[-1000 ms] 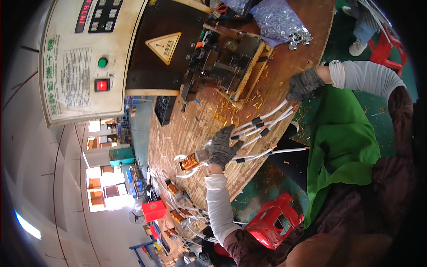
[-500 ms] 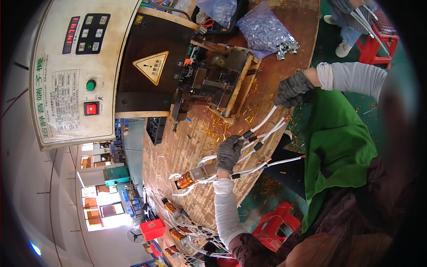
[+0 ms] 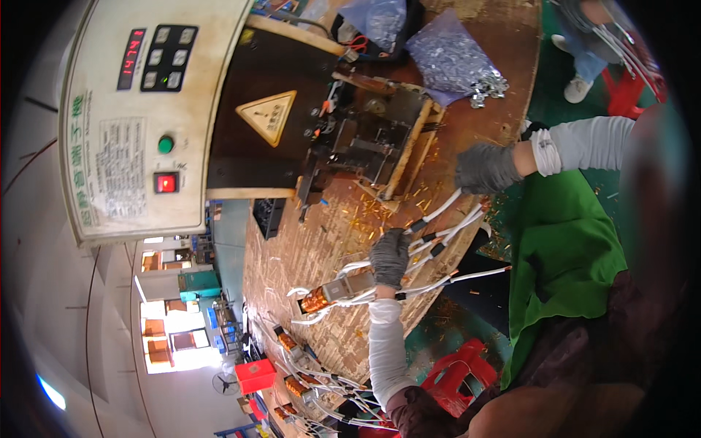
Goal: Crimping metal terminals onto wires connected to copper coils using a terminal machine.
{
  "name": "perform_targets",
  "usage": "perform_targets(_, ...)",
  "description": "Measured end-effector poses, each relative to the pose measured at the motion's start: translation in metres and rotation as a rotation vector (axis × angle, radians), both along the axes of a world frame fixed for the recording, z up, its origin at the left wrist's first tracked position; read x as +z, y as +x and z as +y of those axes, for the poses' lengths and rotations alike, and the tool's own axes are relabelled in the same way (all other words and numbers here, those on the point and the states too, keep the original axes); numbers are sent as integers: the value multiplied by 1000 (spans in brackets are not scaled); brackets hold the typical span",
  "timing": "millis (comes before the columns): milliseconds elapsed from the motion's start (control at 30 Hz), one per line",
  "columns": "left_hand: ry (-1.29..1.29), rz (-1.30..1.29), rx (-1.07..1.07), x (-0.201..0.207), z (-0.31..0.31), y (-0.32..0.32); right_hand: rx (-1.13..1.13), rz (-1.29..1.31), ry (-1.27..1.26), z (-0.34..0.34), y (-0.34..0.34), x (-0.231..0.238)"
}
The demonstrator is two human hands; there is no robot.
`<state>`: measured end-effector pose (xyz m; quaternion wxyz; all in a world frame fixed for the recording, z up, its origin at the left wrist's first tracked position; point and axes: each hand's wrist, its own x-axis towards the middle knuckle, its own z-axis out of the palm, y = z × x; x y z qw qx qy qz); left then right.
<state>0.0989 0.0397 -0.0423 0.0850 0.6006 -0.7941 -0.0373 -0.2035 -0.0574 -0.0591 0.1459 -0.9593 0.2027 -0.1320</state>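
My left hand (image 3: 390, 257), in a dark grey knit glove, is closed around white sleeved leads (image 3: 438, 244) beside a copper-wound coil (image 3: 314, 300) with a metal block. The leads carry black sleeves and fan out over the table edge; some tips show bare copper. My right hand (image 3: 488, 168), gloved alike, is closed at the upper end of one white lead, its fingertips mostly hidden. Beyond the hands stands a terminal crimping machine (image 3: 365, 139) with a pale control panel (image 3: 150, 139), a lit red switch and a green button.
A bag of metal terminals (image 3: 453, 58) lies beside the machine, some spilling out. Copper-coloured scraps (image 3: 369, 212) litter the wooden table (image 3: 292, 255). More wired coils (image 3: 296, 387) lie at the lower left, near a red bin (image 3: 255, 376). A red stool (image 3: 460, 376) stands below; another person's shoe (image 3: 577, 89) shows at upper right.
My right hand has turned so its back shows more, still at the lead's end. The whole view has shifted slightly; my left hand keeps hold of the leads.
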Motion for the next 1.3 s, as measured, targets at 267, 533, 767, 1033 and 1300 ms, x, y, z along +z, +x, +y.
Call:
perform_targets(267,16,119,-34,16,-7,-3,12,272,3,-5,-9,10)
perform_targets(533,-224,286,99,64,43,35,400,251,-354,-5,-6,3)
perform_targets(767,-228,104,140,30,77,68,354,274,-282,-15,-12,0)
perform_targets(1033,-99,-25,115,31,82,74,301,193,-355,-19,-10,-6)
perform_targets(1300,-45,-42,99,27,79,72,612,163,-410,-28,0,6)
